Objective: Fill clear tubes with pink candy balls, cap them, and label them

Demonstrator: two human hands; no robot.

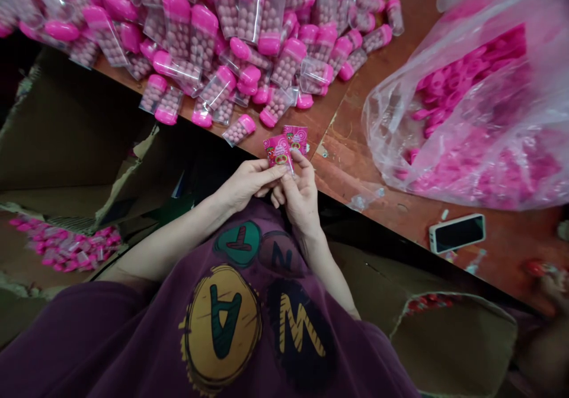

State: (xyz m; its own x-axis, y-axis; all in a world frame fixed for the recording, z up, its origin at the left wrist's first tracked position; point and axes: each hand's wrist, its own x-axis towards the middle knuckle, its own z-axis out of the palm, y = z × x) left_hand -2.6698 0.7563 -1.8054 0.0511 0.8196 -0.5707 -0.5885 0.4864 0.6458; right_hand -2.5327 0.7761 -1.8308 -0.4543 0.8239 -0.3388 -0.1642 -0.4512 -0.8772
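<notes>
Close to the table's front edge, my left hand (pixel 246 184) pinches a small pink printed packet (pixel 277 147) between thumb and fingers. My right hand (pixel 302 193) is closed at the same packet's lower right corner, its fingers curled. Partly behind it is a second pink packet (pixel 299 136); whether it lies on the table or is held, I cannot tell. Just beyond my hands lies a clear bottle with a pink cap (pixel 239 130), filled with small pink balls. A large heap of similar bottles (pixel 204 36) covers the far left of the table.
A clear plastic bag (pixel 386 107) of pink plastic parts (pixel 462 83) stands at right. Nearer are a phone (pixel 457 233) and scraps of clear film (pixel 367 198). Cardboard boxes (pixel 66 125) flank me below the table (pixel 351 131). Another person's hand (pixel 555 285) shows at far right.
</notes>
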